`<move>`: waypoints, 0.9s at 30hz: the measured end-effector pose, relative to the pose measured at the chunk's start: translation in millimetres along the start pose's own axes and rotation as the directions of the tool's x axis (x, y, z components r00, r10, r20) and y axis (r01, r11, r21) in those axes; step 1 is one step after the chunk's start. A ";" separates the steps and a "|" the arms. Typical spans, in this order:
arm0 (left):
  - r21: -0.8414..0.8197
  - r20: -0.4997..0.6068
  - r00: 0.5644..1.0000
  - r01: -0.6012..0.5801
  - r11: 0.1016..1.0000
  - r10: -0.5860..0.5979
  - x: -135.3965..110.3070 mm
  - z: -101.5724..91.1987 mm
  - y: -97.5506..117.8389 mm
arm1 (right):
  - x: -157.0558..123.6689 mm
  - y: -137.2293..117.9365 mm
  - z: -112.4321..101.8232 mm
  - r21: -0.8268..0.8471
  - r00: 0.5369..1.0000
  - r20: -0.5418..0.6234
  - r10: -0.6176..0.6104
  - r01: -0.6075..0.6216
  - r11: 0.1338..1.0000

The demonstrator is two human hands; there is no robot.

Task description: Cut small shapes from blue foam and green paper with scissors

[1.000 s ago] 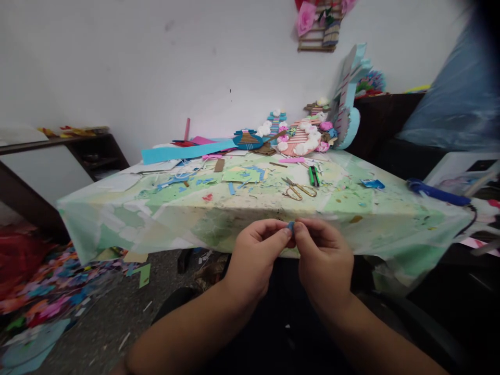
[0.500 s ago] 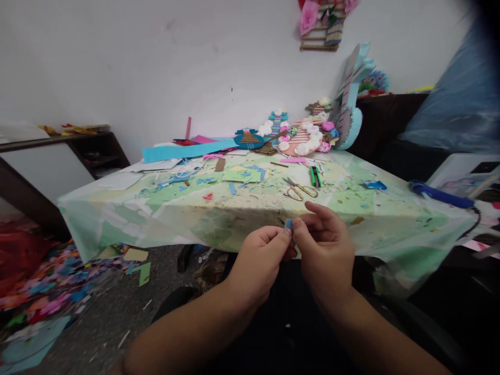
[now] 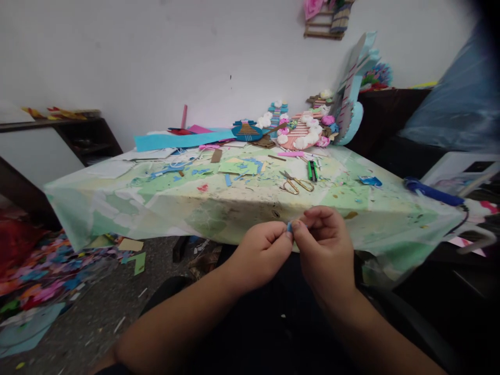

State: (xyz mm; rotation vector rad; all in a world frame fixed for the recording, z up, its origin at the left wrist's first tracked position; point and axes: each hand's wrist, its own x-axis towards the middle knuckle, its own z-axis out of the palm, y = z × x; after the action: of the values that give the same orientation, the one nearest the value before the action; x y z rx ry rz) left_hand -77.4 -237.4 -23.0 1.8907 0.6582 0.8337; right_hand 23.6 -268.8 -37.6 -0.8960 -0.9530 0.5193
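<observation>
Between the fingertips of both hands is a small piece of blue paper, mostly covered by the thumbs. My left hand pinches it from the left, its fingers curled under. From the right, my right hand grips it between thumb and forefinger, the other fingers bent. Both hands are above my lap, just in front of the table's near edge. On the tabletop beyond them lie gold-handled scissors with their blades slightly apart, and a green-handled cutter or pliers.
A patterned green cloth covers the table. Blue and green paper scraps lie scattered on it. Paper-craft instruments and a pink flowered piece stand at the back. At right is a blue glue gun. Colourful scraps cover the floor at left.
The blue paper shows less between my fingertips, and my right fingers have curled in closer. The whole view has shifted slightly, with the table appearing higher.
</observation>
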 end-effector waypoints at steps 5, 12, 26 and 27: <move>0.008 0.069 0.998 0.001 1.000 -0.001 1.6 -0.2 -0.9 | -2.5 3.0 -1.8 0.053 1.000 0.012 -0.007 0.007 0.999; -0.040 0.174 0.985 -0.004 0.999 0.011 2.5 -1.8 -0.9 | -1.8 5.1 -7.9 0.124 0.999 0.009 0.036 -0.037 0.992; -0.187 0.055 0.975 0.221 0.957 -0.214 3.9 9.4 -7.3 | -1.5 12.4 -28.2 0.166 0.900 0.275 0.339 -0.392 0.905; -0.187 0.062 0.975 0.223 0.957 -0.215 4.1 9.4 -7.1 | -0.7 12.1 -29.8 0.152 0.875 0.318 0.365 -0.426 0.892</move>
State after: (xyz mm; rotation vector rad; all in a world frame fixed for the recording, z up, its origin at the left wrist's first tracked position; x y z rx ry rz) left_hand -68.2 -236.5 -31.3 1.6224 0.7210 0.6884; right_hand 49.1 -275.2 -56.3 -0.8332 -0.9454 1.1115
